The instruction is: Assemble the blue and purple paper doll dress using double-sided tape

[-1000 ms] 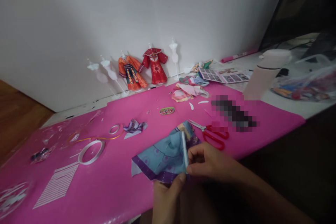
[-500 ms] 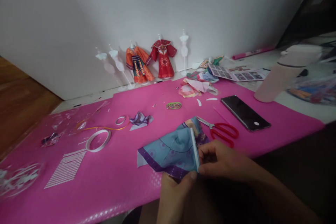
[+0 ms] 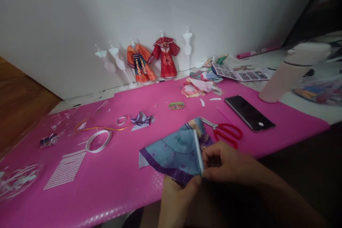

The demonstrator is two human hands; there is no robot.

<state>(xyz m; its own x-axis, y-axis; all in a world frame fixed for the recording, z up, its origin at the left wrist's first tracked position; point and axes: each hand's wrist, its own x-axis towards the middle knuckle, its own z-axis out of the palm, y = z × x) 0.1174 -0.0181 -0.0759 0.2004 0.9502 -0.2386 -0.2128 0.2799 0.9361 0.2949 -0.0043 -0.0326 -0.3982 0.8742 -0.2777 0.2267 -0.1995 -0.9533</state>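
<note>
A piece of blue doll-clothes fabric [image 3: 173, 149] with a purple border is held over the front edge of the pink table cover. Along its right edge runs a white strip of tape [image 3: 198, 151]. My left hand [image 3: 179, 192] grips the fabric's lower corner, thumb on top and fingers hidden underneath. My right hand [image 3: 221, 162] pinches the lower end of the taped edge between thumb and fingers. Just behind the fabric lies another patterned cloth piece [image 3: 199, 126], partly covered. Red-handled scissors [image 3: 227, 131] rest open beside it.
A phone [image 3: 249, 114] and a pale bottle [image 3: 291, 73] stand to the right. Left are a tape roll [image 3: 98, 141], a sheet of white strips [image 3: 65, 169] and a purple cloth scrap [image 3: 143, 120]. Small dress forms, two wearing a red dress [image 3: 167, 58] and an orange dress [image 3: 141, 64], line the wall.
The fabric's surface looks smoother, with fewer folds than before. Both hands keep their hold in nearly the same place. The view has shifted slightly.
</note>
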